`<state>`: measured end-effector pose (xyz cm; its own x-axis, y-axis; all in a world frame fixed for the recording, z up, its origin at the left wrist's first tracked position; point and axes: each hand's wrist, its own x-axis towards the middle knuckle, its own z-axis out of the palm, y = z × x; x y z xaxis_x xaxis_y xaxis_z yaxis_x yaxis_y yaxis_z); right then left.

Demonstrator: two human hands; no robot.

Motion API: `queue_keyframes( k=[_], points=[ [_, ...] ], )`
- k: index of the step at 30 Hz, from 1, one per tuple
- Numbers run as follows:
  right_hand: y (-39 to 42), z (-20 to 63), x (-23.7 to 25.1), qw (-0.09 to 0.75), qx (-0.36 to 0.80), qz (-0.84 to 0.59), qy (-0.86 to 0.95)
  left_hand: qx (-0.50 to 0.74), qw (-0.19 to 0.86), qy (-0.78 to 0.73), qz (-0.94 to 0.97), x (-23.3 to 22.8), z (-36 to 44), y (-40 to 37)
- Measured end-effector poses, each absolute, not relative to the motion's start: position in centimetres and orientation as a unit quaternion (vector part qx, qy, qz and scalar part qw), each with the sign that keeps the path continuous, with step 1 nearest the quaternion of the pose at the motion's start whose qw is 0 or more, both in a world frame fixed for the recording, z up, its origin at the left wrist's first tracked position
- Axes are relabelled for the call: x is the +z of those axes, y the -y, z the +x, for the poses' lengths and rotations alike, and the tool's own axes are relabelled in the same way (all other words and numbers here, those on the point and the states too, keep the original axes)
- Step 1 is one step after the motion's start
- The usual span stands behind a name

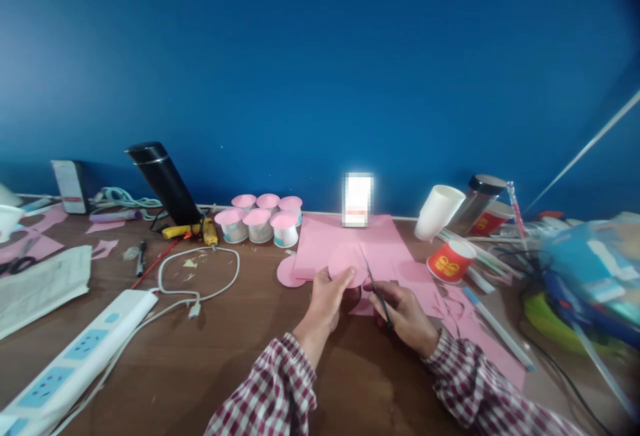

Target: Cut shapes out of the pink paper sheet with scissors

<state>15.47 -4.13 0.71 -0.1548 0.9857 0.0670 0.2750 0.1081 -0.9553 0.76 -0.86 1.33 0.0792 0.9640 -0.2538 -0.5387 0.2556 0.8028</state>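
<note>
Between thumb and fingers, my left hand (327,301) grips a rounded piece of pink paper (344,264) above the table. My right hand (404,313) is closed around the dark handles of a pair of scissors (383,303). Their blades point up and away, beside the right edge of the paper piece. Behind both hands lie large pink paper sheets (315,239), with a pink paper disc (290,272) at their left corner. Pink offcuts (463,316) lie right of my right hand.
Several short paper cups (260,224) with pink tops stand left of the sheets. A red paper cup (451,261) lies tipped at right, near a white cup (439,213). A black flask (163,183), a yellow glue gun (193,229), a cable (237,269) and a power strip (83,356) occupy the left.
</note>
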Motion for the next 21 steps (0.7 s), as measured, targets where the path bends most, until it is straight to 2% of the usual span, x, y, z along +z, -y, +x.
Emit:
queue_keyframes(
  k=[21],
  points=[
    [4.02,15.43,0.53,0.424,0.473,-0.492,0.595,0.556,0.669,-0.39,0.302,0.63,0.68,0.86]
  ],
)
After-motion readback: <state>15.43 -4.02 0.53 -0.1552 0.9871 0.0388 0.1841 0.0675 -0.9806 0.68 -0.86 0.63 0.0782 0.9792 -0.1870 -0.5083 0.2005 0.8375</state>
